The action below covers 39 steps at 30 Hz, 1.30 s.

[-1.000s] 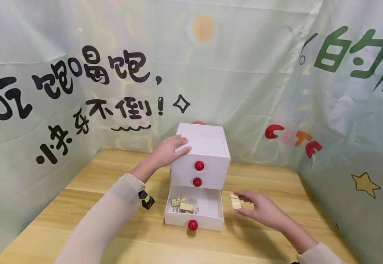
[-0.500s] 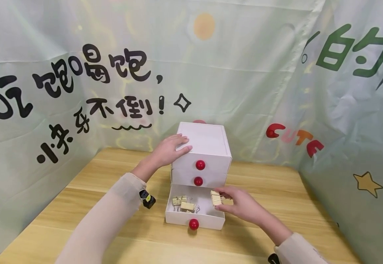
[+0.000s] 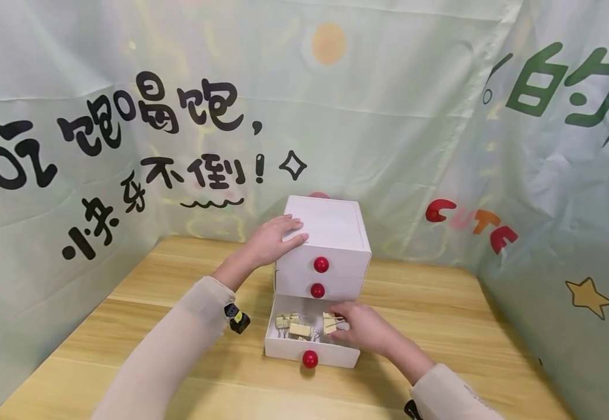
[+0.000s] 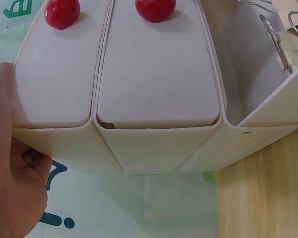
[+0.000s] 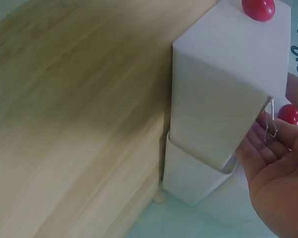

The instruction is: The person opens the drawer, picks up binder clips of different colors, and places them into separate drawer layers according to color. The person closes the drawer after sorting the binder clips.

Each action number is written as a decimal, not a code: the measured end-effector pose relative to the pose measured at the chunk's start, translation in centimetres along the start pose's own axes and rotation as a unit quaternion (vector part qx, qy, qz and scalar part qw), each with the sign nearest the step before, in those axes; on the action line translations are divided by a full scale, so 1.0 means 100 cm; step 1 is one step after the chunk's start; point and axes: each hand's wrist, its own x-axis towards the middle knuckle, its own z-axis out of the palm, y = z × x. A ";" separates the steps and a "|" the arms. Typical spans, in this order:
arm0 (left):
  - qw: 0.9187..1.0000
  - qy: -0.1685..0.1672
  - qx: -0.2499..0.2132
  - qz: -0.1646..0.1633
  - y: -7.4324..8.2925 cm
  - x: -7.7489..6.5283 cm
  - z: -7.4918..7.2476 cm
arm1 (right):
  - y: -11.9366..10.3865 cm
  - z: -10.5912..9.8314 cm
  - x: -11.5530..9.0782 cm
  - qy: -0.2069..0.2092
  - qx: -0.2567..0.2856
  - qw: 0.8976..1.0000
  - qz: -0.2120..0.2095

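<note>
A white drawer unit [image 3: 320, 273] with red knobs stands on the table, its bottom drawer [image 3: 312, 352] pulled out. My left hand [image 3: 272, 240] rests on the unit's upper left edge, fingers over the top; the left wrist view has that hand [image 4: 15, 163] against the unit's side. Between thumb and fingers my right hand [image 3: 364, 329] pinches a cream binder clip [image 3: 329, 323] inside the right part of the drawer. In the right wrist view the drawer wall hides most of it, leaving a wire handle [image 5: 271, 121] visible. Other cream binder clips [image 3: 300, 331] lie in the drawer's left part.
The two upper drawers are closed, with red knobs [image 3: 321, 265] at their fronts. Wooden table [image 3: 430, 332] surface surrounds the unit. A printed pale cloth [image 3: 388, 116] hangs behind and along both sides.
My right hand has carried its binder clip leftward, from beside the unit into the open bottom drawer. The left hand has stayed on top of the unit.
</note>
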 end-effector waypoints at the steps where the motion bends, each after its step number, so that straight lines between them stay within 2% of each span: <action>1: 1.000 0.000 -0.001 0.000 0.000 0.000 0.000 | 0.000 0.002 0.000 -0.003 -0.005 1.000 -0.001; 15: 1.000 0.005 -0.001 0.001 0.002 0.001 0.001 | -0.007 0.007 -0.001 -0.007 -0.033 0.999 0.006; 22: 1.000 0.002 -0.007 -0.004 0.003 -0.002 0.000 | -0.009 0.005 -0.003 -0.005 -0.008 1.000 0.013; 26: 1.000 0.000 -0.008 -0.007 0.002 -0.003 0.001 | -0.010 0.003 -0.007 0.018 0.001 1.000 0.021; 31: 1.000 0.002 -0.011 -0.006 0.001 -0.002 0.001 | -0.014 0.002 -0.014 0.057 0.033 0.998 0.005; 39: 1.000 0.000 -0.009 -0.003 0.001 -0.002 0.000 | -0.026 0.002 -0.028 0.078 0.079 0.994 -0.017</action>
